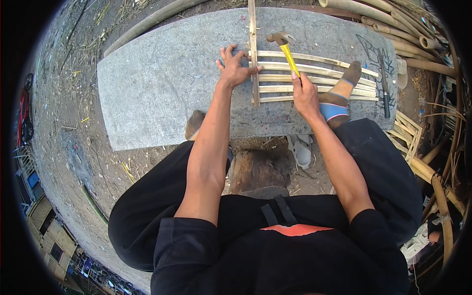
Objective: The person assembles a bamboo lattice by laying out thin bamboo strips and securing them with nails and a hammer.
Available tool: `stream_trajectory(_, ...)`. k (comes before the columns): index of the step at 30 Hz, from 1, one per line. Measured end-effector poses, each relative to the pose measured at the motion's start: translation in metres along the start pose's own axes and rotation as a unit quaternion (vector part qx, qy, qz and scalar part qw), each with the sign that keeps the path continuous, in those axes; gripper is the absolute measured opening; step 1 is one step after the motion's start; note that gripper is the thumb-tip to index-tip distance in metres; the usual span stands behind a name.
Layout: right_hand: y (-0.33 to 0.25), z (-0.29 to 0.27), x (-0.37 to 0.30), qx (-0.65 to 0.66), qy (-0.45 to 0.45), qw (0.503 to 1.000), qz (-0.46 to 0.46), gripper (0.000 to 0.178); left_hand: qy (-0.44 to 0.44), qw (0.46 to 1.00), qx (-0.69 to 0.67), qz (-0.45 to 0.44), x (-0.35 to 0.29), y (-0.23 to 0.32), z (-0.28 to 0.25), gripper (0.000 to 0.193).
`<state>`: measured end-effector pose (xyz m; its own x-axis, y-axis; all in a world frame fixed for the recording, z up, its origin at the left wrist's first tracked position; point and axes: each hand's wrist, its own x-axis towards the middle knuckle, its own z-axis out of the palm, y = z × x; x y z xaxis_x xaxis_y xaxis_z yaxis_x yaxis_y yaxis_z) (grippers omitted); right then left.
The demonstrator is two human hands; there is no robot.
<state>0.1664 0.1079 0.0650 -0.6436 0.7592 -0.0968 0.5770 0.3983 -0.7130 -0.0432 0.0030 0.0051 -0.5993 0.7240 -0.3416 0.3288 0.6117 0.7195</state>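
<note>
A claw hammer (286,46) with a yellow handle is in my right hand (306,93), its head raised over the bamboo slats near the crosspiece. The pale bamboo slats (314,67) lie side by side on a grey board (152,98). Across their left ends runs a long bamboo crosspiece (253,44). My left hand (235,67) is open beside it, fingers spread and thumb laid against the crosspiece. My right foot (338,101), in a brown and blue sock, presses on the slats.
A few thin nails (196,76) lie on the board. A black-handled tool (385,101) lies at its right end. Bamboo poles (383,17) are piled at the far right, and a slatted bamboo frame (410,132) stands below them. A wooden stump (260,169) is between my legs.
</note>
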Motion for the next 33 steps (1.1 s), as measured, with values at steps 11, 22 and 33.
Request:
stream_trajectory(11,-0.007,0.0,0.006,0.03,0.054,0.998,0.018,0.047,-0.001,0.973,-0.228,-0.037,0.006,0.046,-0.026,0.056)
stream_trajectory(22,0.006,0.002,0.005,0.054,0.03,0.997,0.047,0.047,0.065,0.98,-0.166,-0.094,0.019,0.025,-0.006,0.063)
stream_trajectory(33,0.003,0.005,-0.001,0.055,0.012,0.997,0.046,0.046,0.13,0.959,-0.237,-0.086,0.009,0.024,0.01,0.063)
